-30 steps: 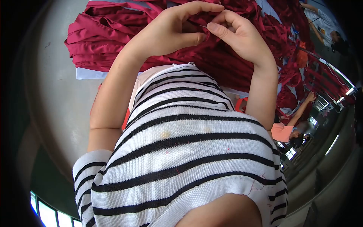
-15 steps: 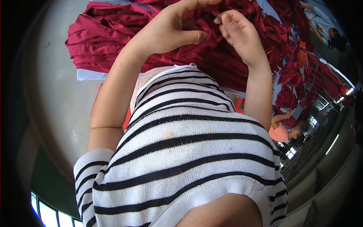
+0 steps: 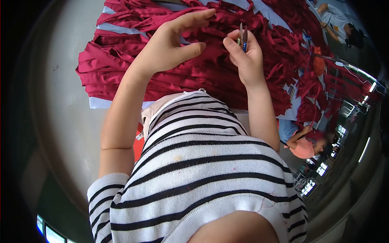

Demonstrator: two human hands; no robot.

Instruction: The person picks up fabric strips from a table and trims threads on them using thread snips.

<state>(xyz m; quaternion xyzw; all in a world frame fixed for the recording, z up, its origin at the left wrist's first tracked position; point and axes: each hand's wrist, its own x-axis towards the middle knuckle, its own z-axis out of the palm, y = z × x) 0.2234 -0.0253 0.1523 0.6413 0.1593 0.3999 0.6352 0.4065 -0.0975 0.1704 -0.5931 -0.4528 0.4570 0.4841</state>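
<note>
So I'm gripping a little pair of snips (image 3: 244,45) in my right hand (image 3: 252,65), blades pointing up with a bit of a gap between them. My left hand (image 3: 168,50) is curving wide, thumb well apart from the fingers, and I can't tell if it's touching anything. The dark red fabric (image 3: 107,62) is lying in messy folds beyond me, behind both hands. Off to my right, a person in an orange top (image 3: 304,149) is working nearby.
</note>
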